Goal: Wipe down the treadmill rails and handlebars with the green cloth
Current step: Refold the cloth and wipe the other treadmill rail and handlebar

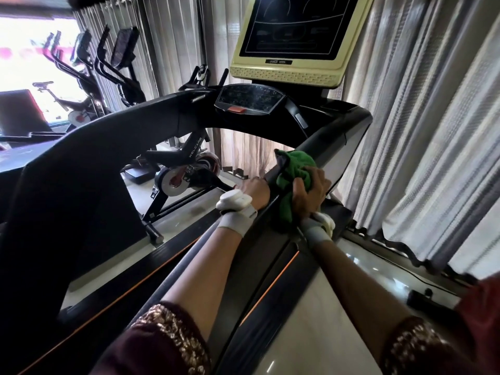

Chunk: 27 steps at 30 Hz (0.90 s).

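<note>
The green cloth (pixel 295 174) is bunched up on the treadmill's right handrail (pixel 319 147), about halfway along the sloping bar, just below where it curves into the console. My right hand (pixel 311 193) grips the cloth, fingers curled round the wad and pressing it against the top of the rail. A tail of the cloth hangs down beside the rail under my palm. My left hand (pixel 255 192) is on the inner side of the same rail, just beside the cloth; its fingers are hidden behind the bar, so I cannot tell whether they wrap it or only rest against it. Both wrists wear white bands with a white device strapped on, and my dark maroon sleeves (pixel 167 339) with gold trim show at the bottom.

Ahead, the black control panel (pixel 250 100) with an orange button sits under a cream-framed screen (pixel 295 36). The left handrail (pixel 108 136) sweeps across to my left. Beyond it stand an exercise bike (pixel 186 169) and further machines by a bright window. Pale curtains (pixel 422 117) hang along the right.
</note>
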Available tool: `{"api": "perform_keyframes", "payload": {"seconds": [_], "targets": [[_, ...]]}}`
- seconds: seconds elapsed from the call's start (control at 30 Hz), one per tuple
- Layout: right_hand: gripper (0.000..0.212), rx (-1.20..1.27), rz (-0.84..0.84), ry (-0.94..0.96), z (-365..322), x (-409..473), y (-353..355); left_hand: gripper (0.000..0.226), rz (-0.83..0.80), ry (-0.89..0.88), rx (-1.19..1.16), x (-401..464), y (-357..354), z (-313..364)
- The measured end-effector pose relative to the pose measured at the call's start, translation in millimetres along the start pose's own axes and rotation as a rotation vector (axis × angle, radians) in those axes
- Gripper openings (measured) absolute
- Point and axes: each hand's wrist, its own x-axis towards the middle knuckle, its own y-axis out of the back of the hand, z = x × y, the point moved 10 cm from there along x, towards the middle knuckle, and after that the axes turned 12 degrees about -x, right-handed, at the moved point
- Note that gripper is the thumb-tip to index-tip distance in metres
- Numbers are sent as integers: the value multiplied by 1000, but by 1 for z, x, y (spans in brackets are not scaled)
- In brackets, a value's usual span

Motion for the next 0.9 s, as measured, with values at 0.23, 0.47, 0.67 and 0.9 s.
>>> {"api": "perform_keyframes", "payload": {"seconds": [0.23, 0.47, 0.67, 0.9], "targets": [[41, 157, 135, -145, 22, 1, 4, 39, 93, -60, 6, 9, -2, -1], [30, -233, -76, -75, -1, 57, -6, 40, 133, -45, -48, 9, 0, -5], [31, -465, -113, 306, -44, 19, -22, 33, 115, -79, 17, 8, -1, 3], [30, -477, -169, 44, -17, 99, -17, 38, 136, -51, 118, 6, -2, 5]]}}
